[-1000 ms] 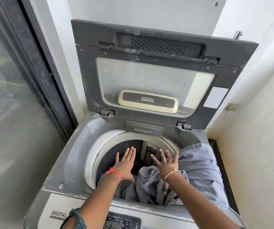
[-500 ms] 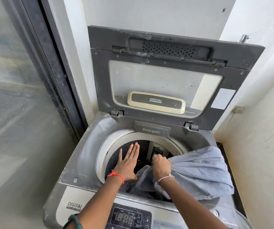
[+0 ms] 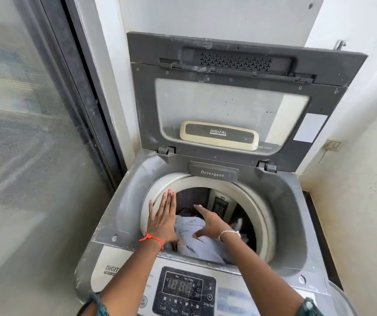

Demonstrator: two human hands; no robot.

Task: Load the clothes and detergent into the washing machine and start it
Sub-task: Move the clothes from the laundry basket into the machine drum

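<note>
Head | left hand flat | right hand presses cloth | drum bottom hidden

Home laundry nook: top-load washing machine wedged between painted walls, beside sliding screen door

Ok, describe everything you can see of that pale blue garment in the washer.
The pale blue-grey garment looks like thin woven fabric, crumpled into folds. It sits bunched in the front of the washer drum, its lower edge riding up against the front rim. The right hand presses on it with fingers spread; the left hand lies flat beside it, over the drum's left rim. A dark item shows behind it.
</note>
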